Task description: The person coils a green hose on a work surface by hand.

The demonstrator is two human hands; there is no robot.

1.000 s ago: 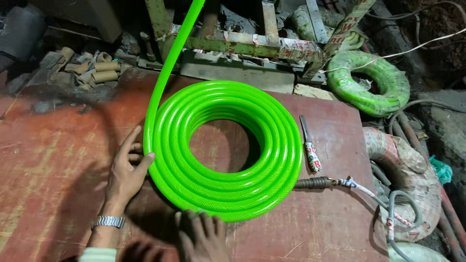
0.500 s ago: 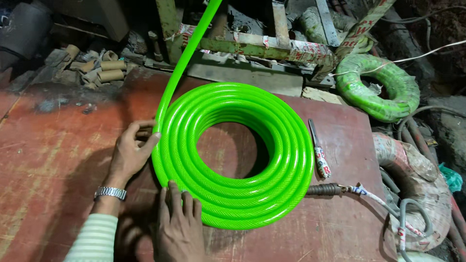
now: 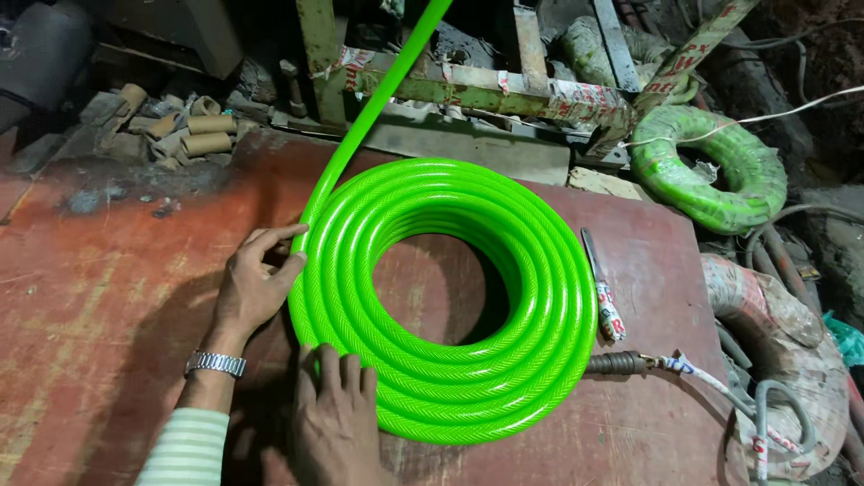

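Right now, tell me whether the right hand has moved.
Yes. The right hand slid left along the hose coil's near edge, away from the knife, toward the left hand.

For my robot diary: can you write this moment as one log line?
left hand: pressing coil's outer edge | right hand: flat on green hose coil | knife: beside coil, untouched

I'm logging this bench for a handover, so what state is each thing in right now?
Bright green hose: coiled flat on the red board, one end running up out of view.
Left hand: open, fingers against the coil's outer edge.
Right hand: open, palm down, fingertips on the coil's near edge.
Knife: lying flat beside the coil, untouched.
Wrapped green coil: bundled, off the board.
Cardboard tubes: loosely piled.
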